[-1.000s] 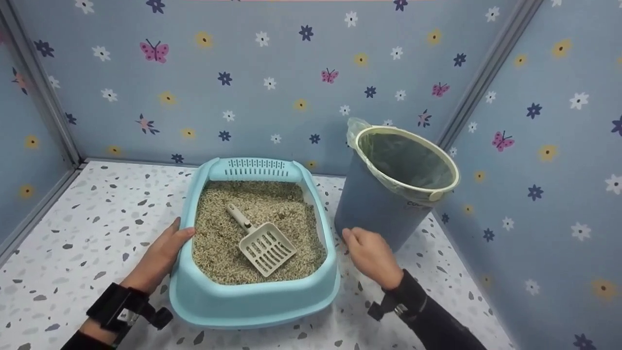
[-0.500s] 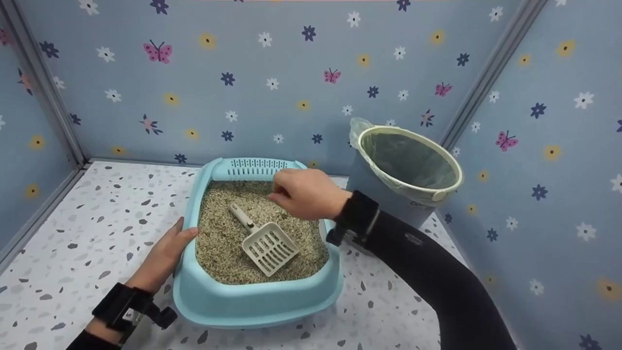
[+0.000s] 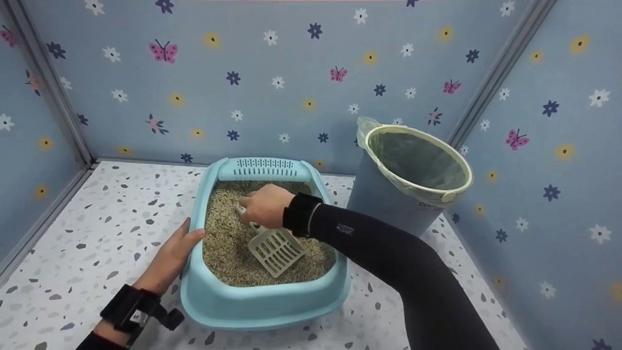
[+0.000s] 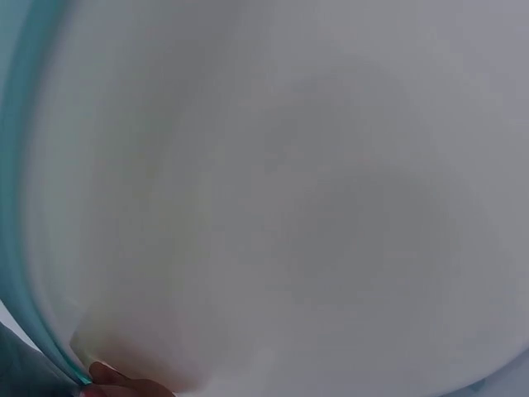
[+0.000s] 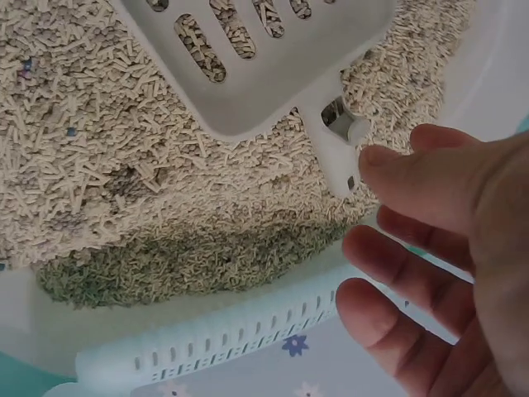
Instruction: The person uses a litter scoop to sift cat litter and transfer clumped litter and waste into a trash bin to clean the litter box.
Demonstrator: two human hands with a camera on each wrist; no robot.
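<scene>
the scoop [image 3: 277, 252] lies on the litter [image 3: 223, 255] inside the tray [image 3: 265, 291], its handle [image 5: 331, 161] pointing to the far left. the right hand [image 3: 267, 206] is over that handle with fingers loosely bent and apart; the right wrist view shows the thumb tip just beside the handle and nothing held. so the likeliest slip is a poor catch: the handle lies low against the pellets, and fingers closing too high would miss it, or pinch only its end and let the head swing and tip. digging in deeper to get under it could flick pellets over the rim onto the worktop [image 3: 121, 204].

the left hand [image 3: 170, 253] grasps the tray's left edge, thumb over the rim and fingers outside. if that hold is light, a sideways tug on the scoop may drag or turn the tray; the left wrist view is too blurred to show how firm it is.

the right sleeve [image 3: 364, 233] crosses the tray's right edge, in front of the bin [image 3: 388, 209], so an elbow swung wide could knock the bin. its bag [image 3: 368, 129], bunched up at one side of the rim, might slip inward if snagged.
</scene>
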